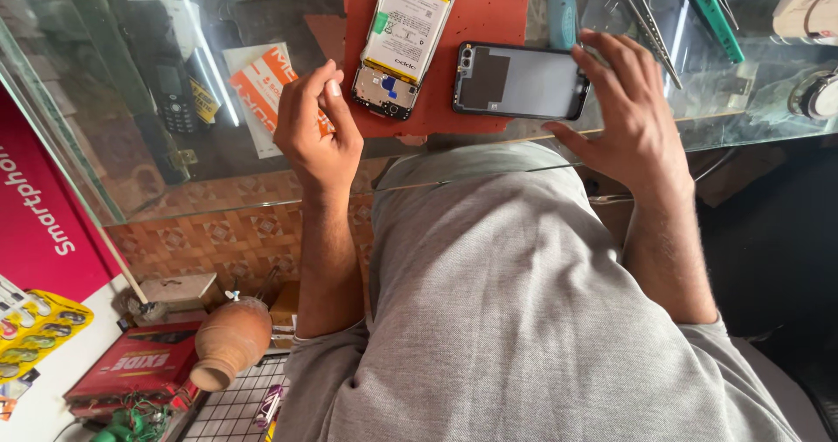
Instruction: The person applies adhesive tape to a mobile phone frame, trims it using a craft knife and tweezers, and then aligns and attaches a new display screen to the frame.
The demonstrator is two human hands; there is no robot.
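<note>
An opened phone (406, 32) with its battery and circuit board exposed lies on a red mat (489, 6) on a glass counter (742, 110). To its right lies a black phone part (519, 80), dark face up, with a camera opening at its left end. My left hand (319, 128) hovers just left of the opened phone's lower end, thumb pinched against forefinger; anything between them is too small to see. My right hand (624, 115) has its fingers spread, and the fingertips touch the right end of the black part.
Tweezers (650, 23), a green-handled tool (711, 10) and a blue tool (561, 6) lie at the counter's far side. Under the glass are an old keypad phone (175, 97) and an orange-and-white packet (262, 89). Below left stand a clay pot (229, 342) and a red box (131, 368).
</note>
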